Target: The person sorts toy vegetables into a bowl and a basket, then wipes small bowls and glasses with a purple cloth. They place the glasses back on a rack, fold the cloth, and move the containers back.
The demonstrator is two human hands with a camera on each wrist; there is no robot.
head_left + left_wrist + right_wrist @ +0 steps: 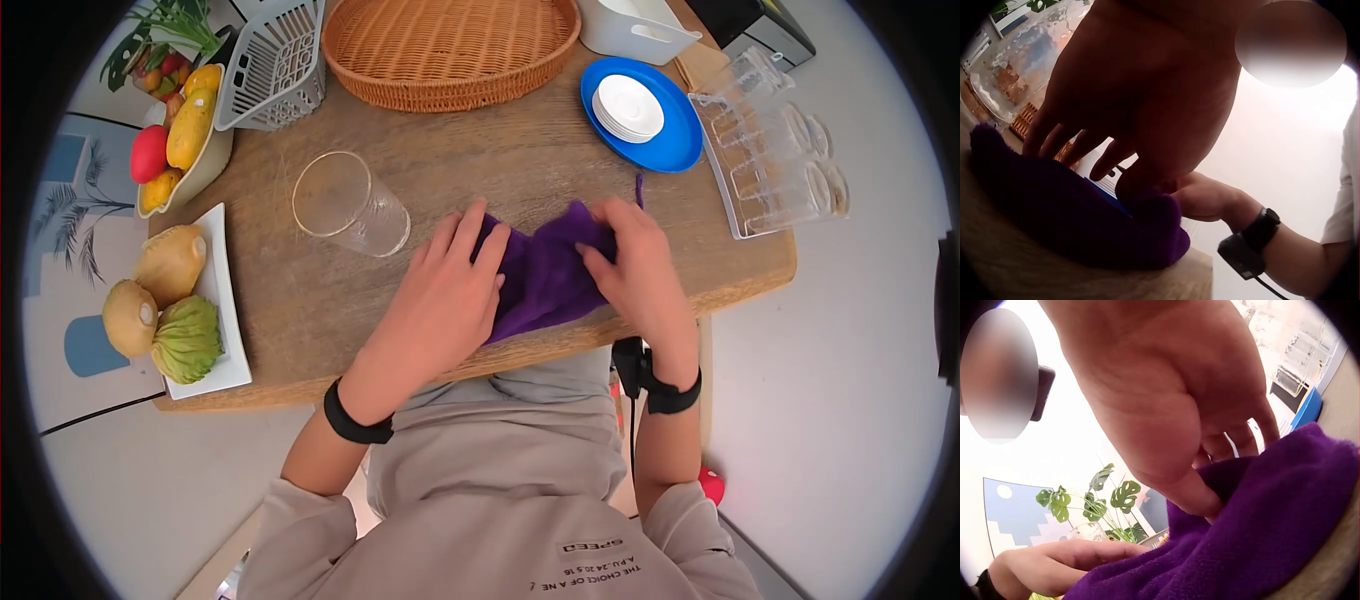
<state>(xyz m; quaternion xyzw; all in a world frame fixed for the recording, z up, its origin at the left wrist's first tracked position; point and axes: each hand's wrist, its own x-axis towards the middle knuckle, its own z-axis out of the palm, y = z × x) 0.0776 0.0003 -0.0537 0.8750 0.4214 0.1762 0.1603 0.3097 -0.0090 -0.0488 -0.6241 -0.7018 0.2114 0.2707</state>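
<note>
A crumpled purple towel (pixel 545 270) lies near the front edge of the wooden table, its fuzzy pile showing in the right wrist view. My left hand (pixel 450 275) rests at the towel's left side, fingers loosely spread and reaching down over it. On the other side my right hand (pixel 640 260) pinches the towel's upper right part, the thumb tucked into a fold and the fingers behind it. A thin purple loop (pixel 639 188) sticks out beyond the right fingers. Just left of the towel is a clear glass (pixel 350 205) with a gold rim.
A wicker basket (pixel 450 97), grey plastic basket (pixel 305 100) and white bin (pixel 640 40) line the back. White saucers (pixel 628 105) sit on a blue plate (pixel 685 140). A rack of glasses (pixel 800 190) stands right; a white plate with fruit (pixel 230 340) and a fruit bowl (pixel 215 165) are left.
</note>
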